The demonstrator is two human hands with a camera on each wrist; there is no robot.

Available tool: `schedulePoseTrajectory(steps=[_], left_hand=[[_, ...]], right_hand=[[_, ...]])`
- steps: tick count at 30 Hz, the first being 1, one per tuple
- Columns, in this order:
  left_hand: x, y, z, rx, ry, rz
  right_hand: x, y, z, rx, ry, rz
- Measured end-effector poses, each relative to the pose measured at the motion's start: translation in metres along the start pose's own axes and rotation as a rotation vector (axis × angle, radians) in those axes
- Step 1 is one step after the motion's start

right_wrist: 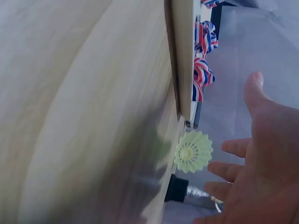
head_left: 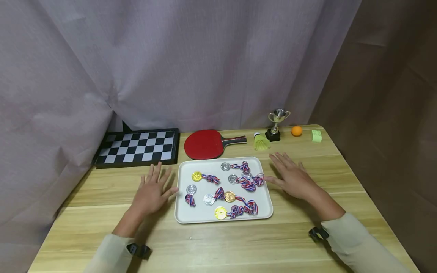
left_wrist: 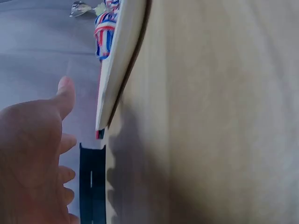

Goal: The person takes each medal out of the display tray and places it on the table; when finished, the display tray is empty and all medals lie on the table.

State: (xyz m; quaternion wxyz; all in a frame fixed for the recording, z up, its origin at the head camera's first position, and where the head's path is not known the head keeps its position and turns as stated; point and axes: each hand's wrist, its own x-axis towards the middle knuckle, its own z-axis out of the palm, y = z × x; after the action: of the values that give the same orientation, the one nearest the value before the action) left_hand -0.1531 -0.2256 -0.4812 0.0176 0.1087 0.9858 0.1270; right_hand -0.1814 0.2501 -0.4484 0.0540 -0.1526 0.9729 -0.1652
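Observation:
A white tray [head_left: 201, 218] lies mid-table, bearing several medals in gold, silver and bronze tones, each with a bundled red, white and blue ribbon. One gold medal [head_left: 220, 212] lies near its front edge; a silver medal [head_left: 191, 189] lies toward the left. My left hand [head_left: 150, 193] hovers beside the tray's left side, fingers spread, thumb near the rim. On the other side, my right hand [head_left: 294, 178] is held over the table with fingers extended, its thumb near the right rim. In both wrist views the palms face the tray and hold nothing.
Behind the tray lie a black-and-white checkerboard [head_left: 138, 148], a red table tennis paddle [head_left: 205, 145] and a yellow-green shuttlecock [head_left: 261, 142]. Farther right stand a small trophy cup [head_left: 277, 118], an orange ball [head_left: 296, 131] and a light green block [head_left: 316, 135]. Grey curtain hangs behind the table.

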Motion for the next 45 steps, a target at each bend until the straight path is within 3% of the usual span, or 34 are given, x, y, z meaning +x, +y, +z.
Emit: schedulePoseTrajectory(steps=[6,13,21,28,31,37,45], left_hand=[[-0.004,0.006,0.011,-0.162,-0.012,0.034],[-0.007,0.017,0.015,-0.400,-0.073,0.002],[-0.006,0.023,0.019,-0.552,-0.007,0.012],[-0.003,0.026,0.020,-0.712,0.055,-0.028],[-0.002,0.025,0.021,-0.778,0.066,-0.043],[-0.001,0.019,0.022,-0.799,0.052,-0.077],[0.000,0.017,0.026,-0.820,0.031,-0.061]], right_hand=[[0.014,-0.010,0.005,0.054,-0.016,-0.075],[0.035,-0.024,0.010,0.132,-0.055,-0.147],[0.060,-0.042,0.017,0.175,-0.115,-0.184],[0.082,-0.056,0.025,0.202,-0.086,-0.287],[0.090,-0.059,0.030,0.216,-0.070,-0.284],[0.104,-0.064,0.041,0.284,-0.062,-0.210],[0.108,-0.066,0.050,0.341,-0.011,-0.120]])
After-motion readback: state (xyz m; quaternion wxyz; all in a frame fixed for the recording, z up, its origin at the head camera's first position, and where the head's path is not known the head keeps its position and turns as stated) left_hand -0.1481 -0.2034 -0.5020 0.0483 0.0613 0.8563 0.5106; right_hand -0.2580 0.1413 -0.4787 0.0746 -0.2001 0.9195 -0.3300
